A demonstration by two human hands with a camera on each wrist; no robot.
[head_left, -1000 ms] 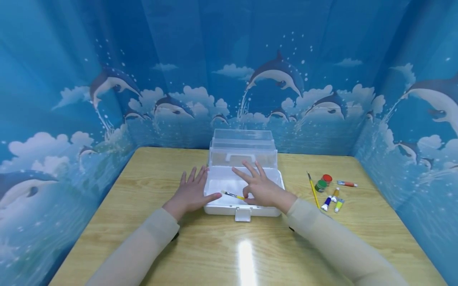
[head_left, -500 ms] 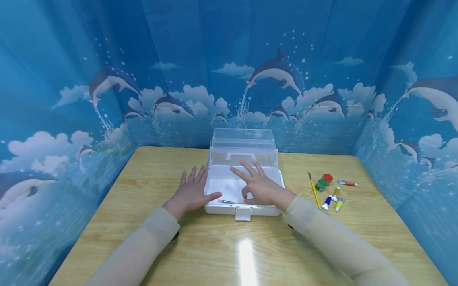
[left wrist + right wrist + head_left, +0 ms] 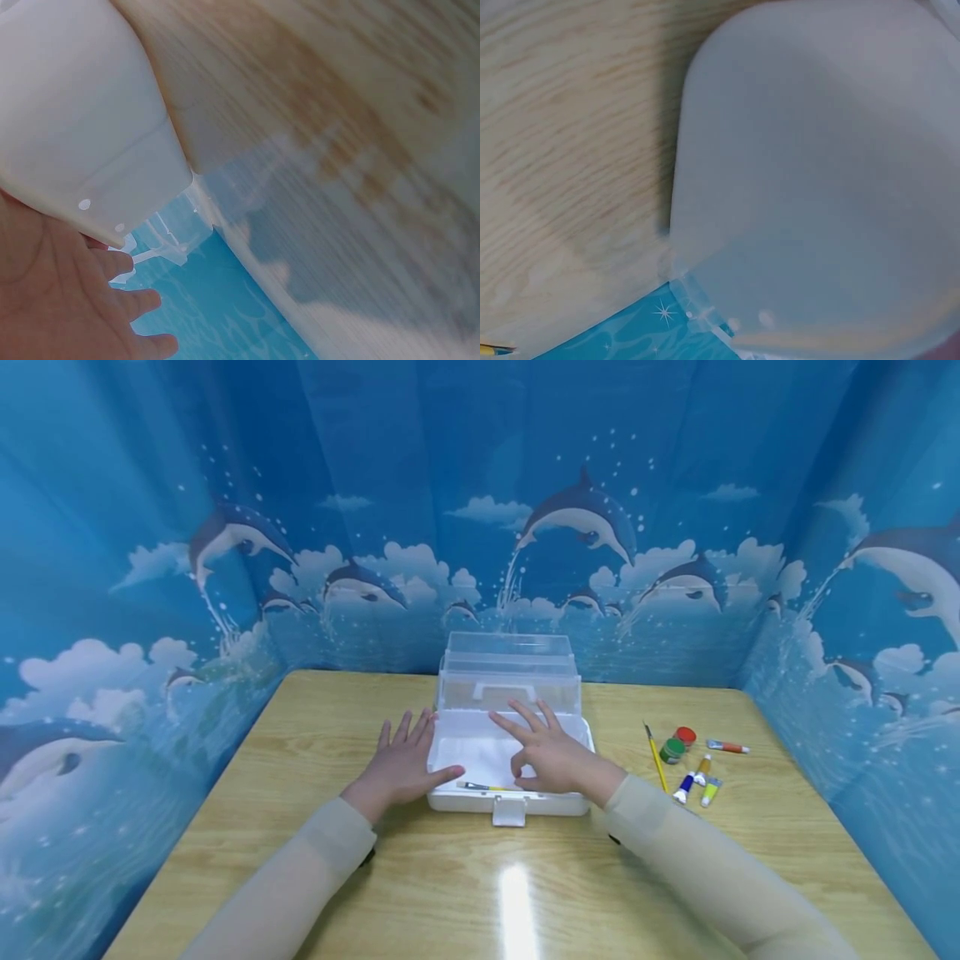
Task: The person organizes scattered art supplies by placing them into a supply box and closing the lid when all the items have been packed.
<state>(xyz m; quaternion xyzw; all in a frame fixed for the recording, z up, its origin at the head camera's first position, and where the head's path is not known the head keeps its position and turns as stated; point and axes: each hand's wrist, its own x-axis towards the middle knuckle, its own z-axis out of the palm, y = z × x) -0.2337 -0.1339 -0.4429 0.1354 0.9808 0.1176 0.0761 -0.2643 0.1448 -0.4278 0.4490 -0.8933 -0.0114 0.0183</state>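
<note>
A white plastic box (image 3: 510, 804) stands on the table with its clear lid (image 3: 510, 668) raised at the back. My left hand (image 3: 401, 764) lies with fingers spread along the box's left rim, the thumb reaching over the front corner. In the left wrist view the same palm (image 3: 52, 292) is against the box's side wall. My right hand (image 3: 551, 756) reaches over the right part of the box, thumb and index finger pinching a paintbrush (image 3: 480, 787) by its yellow handle. The brush lies inside along the front wall, bristles toward the left; its rear end is hidden by the hand.
Right of the box lie a second yellow paintbrush (image 3: 656, 756), red (image 3: 686, 737) and green (image 3: 672, 750) paint pots, and several paint tubes, among them an orange-red one (image 3: 727, 747) and a blue one (image 3: 684, 787). A dolphin-print curtain (image 3: 510, 527) encloses the table (image 3: 360, 893).
The paintbrush in the box has come down from a slant to lie along the front wall. My right hand has shifted only slightly; the left hand stays on the rim.
</note>
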